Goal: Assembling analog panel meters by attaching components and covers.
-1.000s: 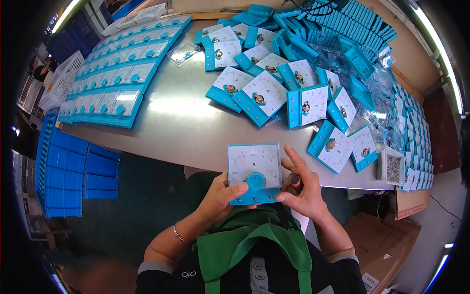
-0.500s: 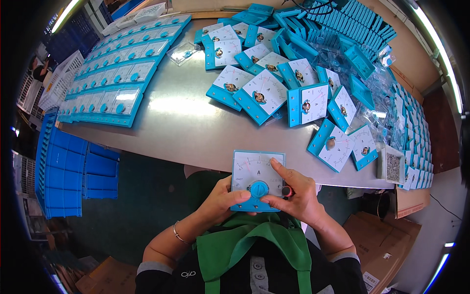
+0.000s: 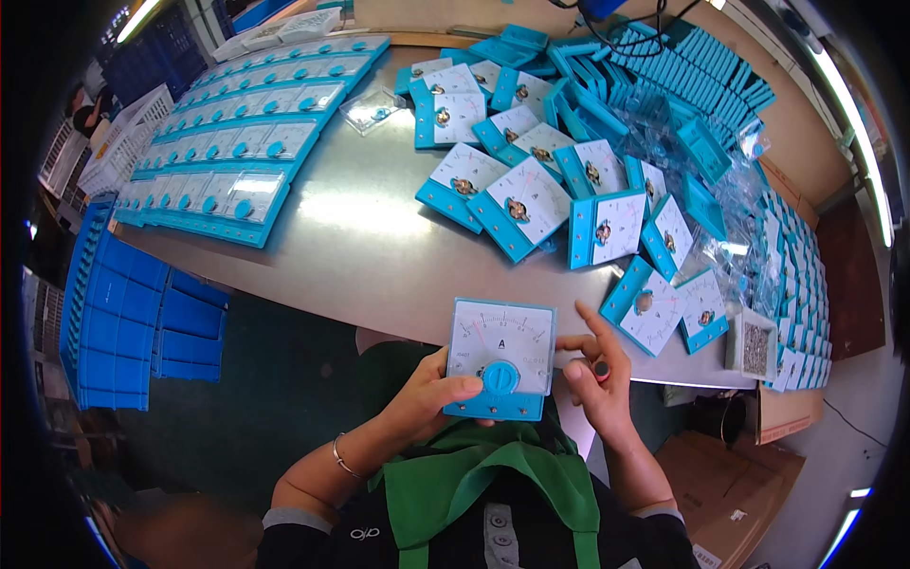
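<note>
My left hand (image 3: pixel 427 391) holds an ammeter (image 3: pixel 500 337) by its lower left side, thumb on the front. The ammeter has a white dial, a clear cover, a round blue knob and a blue base with screw terminals. Apart from its right edge, my right hand (image 3: pixel 599 379) has the index finger stretched out. Its curled fingers keep hold of a tool with a red and black handle end (image 3: pixel 602 371); the rest of that tool is hidden. Beyond, on the metal table (image 3: pixel 379 256), lie several uncovered meters (image 3: pixel 521 209) with their inner parts showing.
Rows of covered meters (image 3: pixel 213 190) fill the table's left side. At the right stand a white tray of small screws (image 3: pixel 755 346), clear covers (image 3: pixel 654 119) and blue housings (image 3: pixel 706 152). Blue crates (image 3: pixel 109 322) stand on the floor at left; cardboard (image 3: pixel 739 493) lies at lower right.
My right hand has let go of the ammeter's right side and moved a little to the right, index finger extended. The left hand still holds the ammeter.
</note>
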Tool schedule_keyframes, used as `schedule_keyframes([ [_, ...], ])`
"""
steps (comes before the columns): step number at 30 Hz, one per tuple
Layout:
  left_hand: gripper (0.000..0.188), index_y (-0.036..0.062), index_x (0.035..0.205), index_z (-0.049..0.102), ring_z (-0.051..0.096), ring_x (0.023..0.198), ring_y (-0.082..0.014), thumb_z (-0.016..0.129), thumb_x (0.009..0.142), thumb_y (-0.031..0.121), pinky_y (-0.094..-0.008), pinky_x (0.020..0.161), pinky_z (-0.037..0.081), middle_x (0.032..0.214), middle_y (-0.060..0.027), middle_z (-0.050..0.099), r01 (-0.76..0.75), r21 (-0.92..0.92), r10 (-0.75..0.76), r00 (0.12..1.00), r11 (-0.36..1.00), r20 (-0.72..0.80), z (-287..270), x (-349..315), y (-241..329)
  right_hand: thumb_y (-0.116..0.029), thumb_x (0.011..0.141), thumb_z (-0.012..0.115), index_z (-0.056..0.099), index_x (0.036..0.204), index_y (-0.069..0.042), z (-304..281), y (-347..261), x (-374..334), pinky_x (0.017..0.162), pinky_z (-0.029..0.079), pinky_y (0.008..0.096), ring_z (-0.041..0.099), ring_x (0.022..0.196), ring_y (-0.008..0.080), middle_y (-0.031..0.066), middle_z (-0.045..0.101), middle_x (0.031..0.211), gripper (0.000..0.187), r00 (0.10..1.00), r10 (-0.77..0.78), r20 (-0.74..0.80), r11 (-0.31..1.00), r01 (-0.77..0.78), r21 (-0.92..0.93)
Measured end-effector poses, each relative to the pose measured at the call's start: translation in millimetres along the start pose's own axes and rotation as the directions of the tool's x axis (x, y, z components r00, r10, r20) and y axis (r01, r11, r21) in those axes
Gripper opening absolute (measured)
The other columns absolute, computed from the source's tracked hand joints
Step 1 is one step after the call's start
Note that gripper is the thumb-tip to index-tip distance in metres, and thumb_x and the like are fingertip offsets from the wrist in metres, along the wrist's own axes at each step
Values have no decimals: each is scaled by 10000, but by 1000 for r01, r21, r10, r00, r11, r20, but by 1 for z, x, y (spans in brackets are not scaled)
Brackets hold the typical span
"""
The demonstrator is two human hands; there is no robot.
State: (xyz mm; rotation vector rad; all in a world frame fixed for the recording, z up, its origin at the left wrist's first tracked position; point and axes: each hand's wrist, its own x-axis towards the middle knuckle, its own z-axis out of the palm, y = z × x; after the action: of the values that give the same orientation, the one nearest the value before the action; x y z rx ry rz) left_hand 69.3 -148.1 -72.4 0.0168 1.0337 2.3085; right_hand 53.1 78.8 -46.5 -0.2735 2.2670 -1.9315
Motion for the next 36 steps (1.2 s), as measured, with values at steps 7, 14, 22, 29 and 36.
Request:
schedule_keyframes([
  [7, 571, -16, 1270, 373, 607, 908, -228, 619, 811, 219, -348, 675, 560, 1124, -152, 546, 49, -45, -46, 996, 998, 76, 8, 3, -4, -1, 818, 610, 650, 966, 19, 16, 39, -7, 731, 482, 239, 592, 808, 80, 47, 669, 912, 155, 966, 33, 256, 956, -105, 274],
  [14, 598, -35, 1209, 434, 618, 857, -227, 638, 756, 298, -345, 639, 563, 1067, -148, 573, 83, 48, -85, 996, 995, 28, 21, 8, -3, -3, 798, 653, 651, 971, 1, 15, 46, -11, 741, 495, 252, 608, 817, 93, 38, 673, 922, 173, 983, 22, 184, 891, -103, 441],
  [22, 582, -40, 1194, 443, 622, 855, -229, 638, 768, 306, -344, 639, 563, 1062, -152, 576, 69, 38, -70, 997, 997, 29, 25, 9, -9, -12, 765, 690, 638, 985, -7, 18, 55, -26, 755, 496, 261, 612, 827, 100, 34, 669, 931, 226, 997, 12, 77, 929, -40, 369],
  [29, 595, -43, 1192, 444, 622, 859, -228, 646, 764, 318, -344, 646, 563, 1064, -151, 577, 65, 32, -66, 997, 997, 27, 25, 9, -7, -25, 736, 720, 640, 982, -11, 23, 46, -28, 759, 496, 262, 614, 836, 102, 35, 668, 933, 260, 998, -16, 55, 924, -7, 382],
  [36, 584, -43, 1195, 447, 623, 862, -229, 642, 775, 313, -344, 653, 561, 1070, -152, 578, 41, 11, -41, 998, 999, 38, 15, 12, 0, -22, 741, 711, 633, 1003, -7, 27, 43, -16, 768, 496, 268, 613, 841, 109, 44, 666, 944, 273, 997, -1, 77, 930, -27, 367],
])
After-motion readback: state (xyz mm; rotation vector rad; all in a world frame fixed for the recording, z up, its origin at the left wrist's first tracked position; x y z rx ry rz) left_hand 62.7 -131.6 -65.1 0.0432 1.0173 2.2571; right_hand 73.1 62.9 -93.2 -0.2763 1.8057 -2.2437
